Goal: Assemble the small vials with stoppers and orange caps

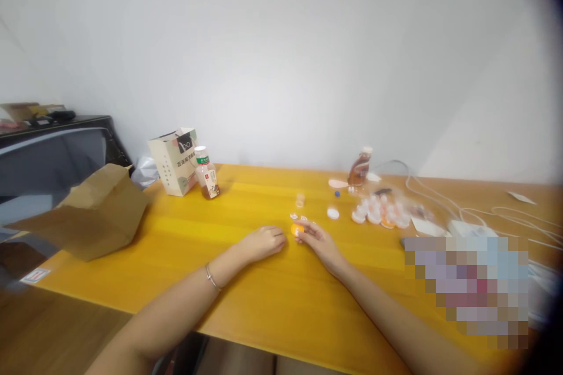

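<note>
Both my hands rest on the yellow wooden table (246, 299), close together near its middle. My left hand (263, 242) lies with its fingers curled loosely, and nothing shows in it. My right hand (317, 240) pinches a small orange cup (296, 229) between thumb and fingertips. Just beyond the fingers lie two tiny white bits (298, 217), a small clear cup (300, 200) and a white lid (333, 213).
A cluster of small white and orange cups (380, 212) sits at the right, behind it a brown sauce bottle (360, 167). A tea bottle (206, 173) and a paper gift bag (175, 160) stand at the back left, a brown paper bag (94, 211) overhangs the left edge. White cables (484, 211) trail right.
</note>
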{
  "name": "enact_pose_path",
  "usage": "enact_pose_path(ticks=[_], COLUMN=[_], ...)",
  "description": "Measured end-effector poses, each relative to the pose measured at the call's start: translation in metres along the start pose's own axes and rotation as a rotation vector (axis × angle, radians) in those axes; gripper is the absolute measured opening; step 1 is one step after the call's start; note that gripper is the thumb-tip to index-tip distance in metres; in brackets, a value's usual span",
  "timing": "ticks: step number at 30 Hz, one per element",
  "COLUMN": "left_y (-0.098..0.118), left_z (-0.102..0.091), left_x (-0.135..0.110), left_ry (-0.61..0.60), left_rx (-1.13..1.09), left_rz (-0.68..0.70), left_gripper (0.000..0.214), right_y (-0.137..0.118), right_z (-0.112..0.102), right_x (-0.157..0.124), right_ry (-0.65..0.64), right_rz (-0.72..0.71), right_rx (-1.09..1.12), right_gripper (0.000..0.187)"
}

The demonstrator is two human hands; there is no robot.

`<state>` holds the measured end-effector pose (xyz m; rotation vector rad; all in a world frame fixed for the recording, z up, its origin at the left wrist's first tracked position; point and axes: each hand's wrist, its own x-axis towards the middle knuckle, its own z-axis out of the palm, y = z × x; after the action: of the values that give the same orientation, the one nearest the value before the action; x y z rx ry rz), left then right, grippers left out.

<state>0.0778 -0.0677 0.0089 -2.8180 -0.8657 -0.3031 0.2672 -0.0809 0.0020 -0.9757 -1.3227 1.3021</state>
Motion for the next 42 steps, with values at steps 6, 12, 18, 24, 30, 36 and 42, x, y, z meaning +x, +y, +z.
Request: enact_pose_path(ticks=[6,12,18,24,30,36,42], left_y=[0.0,0.004,0.004,0.0,0.0,0.001,0.002], left_z=[0.005,-0.007,-0.01,-0.009,-0.011,-0.017,-0.024], left_x=[0.001,-0.004,-0.005,-0.005,-0.005,-0.007,-0.008], left_ry=[0.128,0.439,0.432,0.393,0.341,0.34,0.332], left_rx=[-0.061,-0.199,-0.089,-0.118,-0.297,-0.453,-0.491], left_rz=[-0.118,-0.037,0.075,0.025,0.012,0.041,0.074], left_gripper=[0.017,0.019,0.018,0.018,0.021,0.023,0.024], right_y=[-0.005,-0.003,0.003,0.0,-0.004,-0.008,-0.008], right_z=[0.0,0.004,0.008,0.008,0.011,0.012,0.011], right_x=[-0.003,-0.006,-0.009,-0.01,-0.011,-0.012,-0.013], right_ry=[-0.052,-0.167,-0.227,-0.216,-0.218,-0.188,-0.166], right_rz=[0.002,0.008,0.033,0.011,-0.019,-0.03,-0.035], right_rx=[-0.042,-0.084,-0.004,0.03,0.066,0.016,0.007], right_gripper=[0.031,0.042,0.04,0.035,0.026,0.021,0.019])
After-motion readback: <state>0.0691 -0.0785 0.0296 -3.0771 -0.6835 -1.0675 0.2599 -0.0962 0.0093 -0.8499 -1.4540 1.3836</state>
